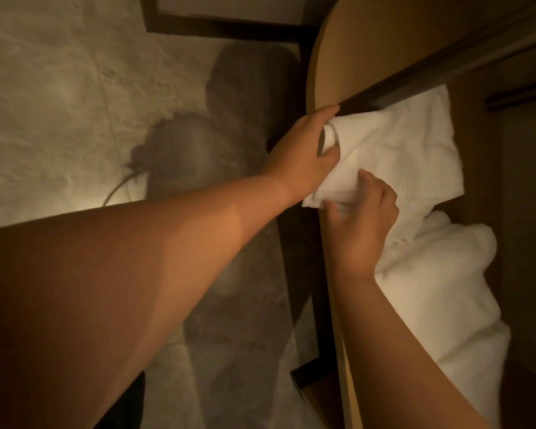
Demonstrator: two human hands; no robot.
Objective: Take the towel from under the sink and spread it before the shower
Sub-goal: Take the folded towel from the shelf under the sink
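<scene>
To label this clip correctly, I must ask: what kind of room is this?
Probably a bathroom: white towels lie on a wooden shelf, the floor is marbled stone, and the left hand and right hand grip a folded towel.

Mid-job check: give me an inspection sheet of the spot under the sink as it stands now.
Surface: rounded tan wooden shelf, holding the towels.
Job's things: folded white cloth towel, near edge drawn over the shelf rim.
Clutter: fluffy white towel bundle beside it.
Grippers: left hand grips the towel's folded edge; right hand pinches its lower corner.
Cables: thin dark curved line seen against the floor; cannot tell if it is a cable.
Surroundings: pale marble floor, dark wooden frame, the person's shadow.
</scene>
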